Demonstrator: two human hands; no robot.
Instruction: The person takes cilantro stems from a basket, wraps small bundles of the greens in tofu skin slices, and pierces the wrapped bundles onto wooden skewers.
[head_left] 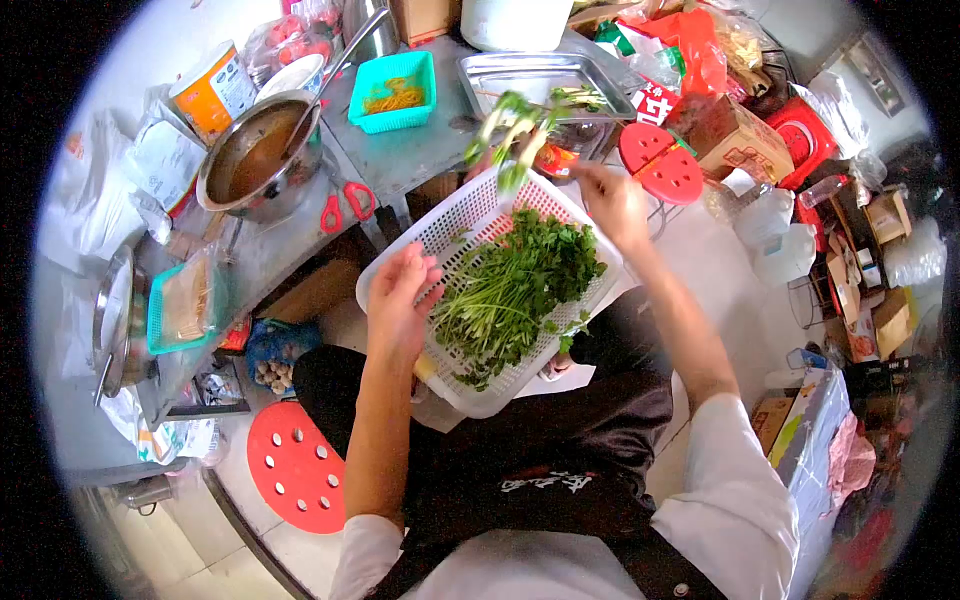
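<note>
A white perforated basket (400,240) rests on my lap, tilted, with a heap of leafy green herbs (530,265), possibly cilantro, inside. My left hand (400,290) is over the basket's left side, fingers loosely bent and apart, holding nothing visible. At the basket's far right rim, my right hand (612,205) reaches forward with its fingers stretched out. Beyond its fingertips a motion-blurred bunch of greens (515,140) with pale stems appears in the air, apart from the hand. Behind that bunch stands a metal tray (545,70) with some greens (578,97) in it.
On the grey table (400,155) are a pot of brown sauce (255,160) with a ladle, red-handled scissors (347,206) and a turquoise basket (393,92). Red stools (295,465) stand at lower left and upper right (660,165). Boxes (745,145) and jugs (785,250) crowd the right.
</note>
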